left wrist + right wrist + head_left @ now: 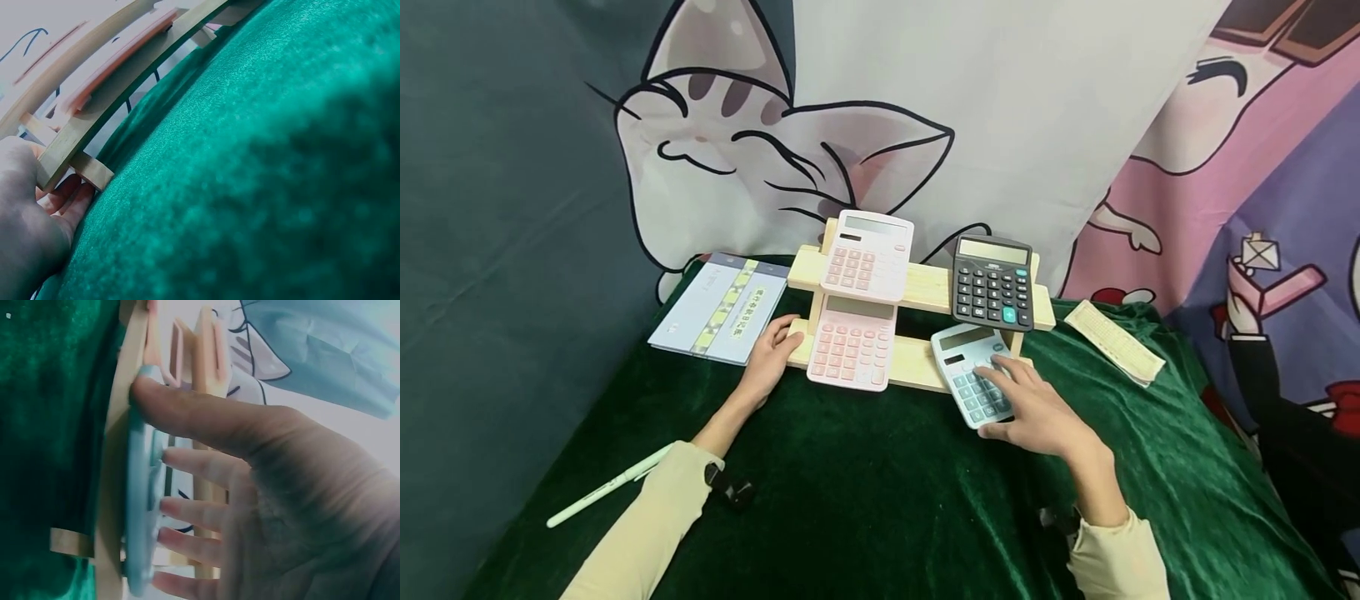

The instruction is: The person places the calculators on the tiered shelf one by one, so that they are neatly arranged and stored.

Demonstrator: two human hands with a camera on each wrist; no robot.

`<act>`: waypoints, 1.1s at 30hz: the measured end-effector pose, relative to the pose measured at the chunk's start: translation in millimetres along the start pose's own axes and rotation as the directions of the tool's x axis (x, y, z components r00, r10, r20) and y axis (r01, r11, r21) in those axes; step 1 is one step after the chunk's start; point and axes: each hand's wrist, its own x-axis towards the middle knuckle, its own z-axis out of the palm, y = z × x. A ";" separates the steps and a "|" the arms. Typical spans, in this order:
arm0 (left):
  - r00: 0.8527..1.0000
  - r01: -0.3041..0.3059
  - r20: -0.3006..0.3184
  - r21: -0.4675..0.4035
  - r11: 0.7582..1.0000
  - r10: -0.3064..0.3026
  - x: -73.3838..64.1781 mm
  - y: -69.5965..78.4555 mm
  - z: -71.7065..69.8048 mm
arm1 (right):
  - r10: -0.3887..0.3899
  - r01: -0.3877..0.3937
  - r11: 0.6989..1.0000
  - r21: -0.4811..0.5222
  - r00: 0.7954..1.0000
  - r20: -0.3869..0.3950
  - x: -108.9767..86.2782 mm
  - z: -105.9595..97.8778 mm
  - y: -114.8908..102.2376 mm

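Note:
My left hand (767,360) grips the left end of a two-tier wooden rack (917,360) at the lower shelf; in the left wrist view its thumb lies above the slat (62,150), fingers below. My right hand (1037,406) is at a light blue calculator (973,379) standing tilted on the lower shelf's right side. Its fairly straight fingertips touch the calculator's face, and the thumb (181,412) rests at its edge. Two pink calculators lean on the rack's left part, one on the upper tier (868,258), one below (850,346). A black calculator (992,283) leans at upper right.
Left of the rack lies a pale blue notebook (700,304) with a patterned band. A light green pen (606,492) lies near my left sleeve. To the right is a cream paper pad (1112,342). Dark green cloth (850,492) covers the table; a printed curtain (1000,108) hangs behind.

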 end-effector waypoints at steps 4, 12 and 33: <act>1.000 -0.012 -0.016 0.023 1.000 0.012 1.7 -7.4 -1.8 | 0.045 -0.049 0.997 -0.065 0.997 -0.060 8.1 7.5 -6.8; 0.999 -0.031 -0.016 0.033 0.999 0.031 0.9 -6.4 -3.5 | 0.122 -0.141 0.982 -0.125 0.981 -0.151 16.0 18.4 -21.9; 1.000 0.006 0.004 -0.014 1.000 -0.006 1.1 -4.3 -1.2 | -0.055 0.032 0.992 -0.123 0.981 -0.185 17.0 23.9 -21.3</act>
